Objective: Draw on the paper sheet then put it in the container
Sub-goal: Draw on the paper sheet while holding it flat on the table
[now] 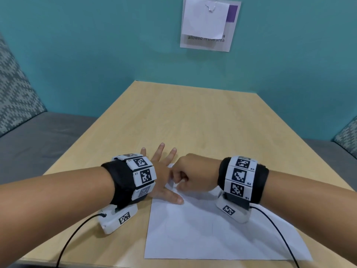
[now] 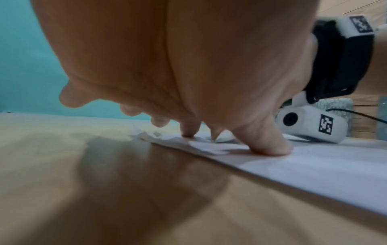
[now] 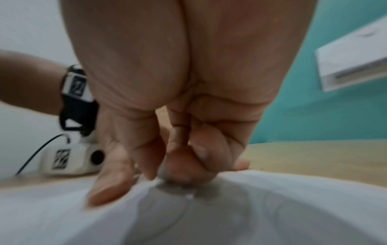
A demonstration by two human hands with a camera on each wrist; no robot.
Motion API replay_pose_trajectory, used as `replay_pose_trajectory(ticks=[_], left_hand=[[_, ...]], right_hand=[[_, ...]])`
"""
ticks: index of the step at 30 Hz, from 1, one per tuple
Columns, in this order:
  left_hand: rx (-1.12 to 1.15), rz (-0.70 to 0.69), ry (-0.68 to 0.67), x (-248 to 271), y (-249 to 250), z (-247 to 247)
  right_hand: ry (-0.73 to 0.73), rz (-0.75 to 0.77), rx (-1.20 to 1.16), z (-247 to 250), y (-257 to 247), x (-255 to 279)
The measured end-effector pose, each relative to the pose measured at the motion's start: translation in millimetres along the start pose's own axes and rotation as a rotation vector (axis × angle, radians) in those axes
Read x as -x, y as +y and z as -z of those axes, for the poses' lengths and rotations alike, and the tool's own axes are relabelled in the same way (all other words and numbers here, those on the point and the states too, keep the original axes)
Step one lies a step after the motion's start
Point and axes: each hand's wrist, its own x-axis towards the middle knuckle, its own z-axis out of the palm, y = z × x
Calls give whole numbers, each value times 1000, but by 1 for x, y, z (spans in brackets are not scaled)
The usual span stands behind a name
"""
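A white paper sheet lies on the wooden table near its front edge, with faint pencil lines on it. My left hand is spread flat, its thumb pressing the sheet's far left part. My right hand is curled into a fist right beside it. Its fingertips pinch the paper at the far edge, where it is bunched and creased. No pen or container is in view.
A teal wall with a posted notice stands behind the table. Grey bench seats with patterned cushions flank it. Black cables trail from both wrist cameras over the front edge.
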Motion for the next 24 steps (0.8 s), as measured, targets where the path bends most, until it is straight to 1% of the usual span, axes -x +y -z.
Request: replay_pose_trajectory(ticks=[3,4,5,8,9,11,12,14,16,17,21,23,24], left_hand=[[-3,13,-22,-2,-1,-2],[-9,19,-22,-3,-1,-3],[-9,21,-19,-3,-2,-3],[5,13,-5,-2,-1,-3],[5,14,-6,-2,-2,-3],[-6,23,-16,-4,-3,-5],[-9,27,-16,-5,-3,-6],[-10,24,-8,-7,-5,-7],[4,11,-11,-6,-4,-7],[10,9,-13,-6,-4,-5],[-4,35,-24,-4,-3,-6],[-7,28,-10,-6,-3,-7],[-5,22,-8,-6,-4,-7]], right_hand=[[71,-98,14,13,19,-4],[81,-105,16,14,21,-4],[68,-93,15,12,17,-4],[-34,-2,28,0,-2,2],[-17,-17,28,3,4,2],[46,-119,28,16,25,1],[69,-146,30,19,32,1],[65,-121,20,13,28,4],[-13,-42,10,0,9,8],[-15,-29,12,-2,7,8],[83,-173,28,18,35,3],[68,-150,24,11,31,3],[25,-122,28,5,24,3]])
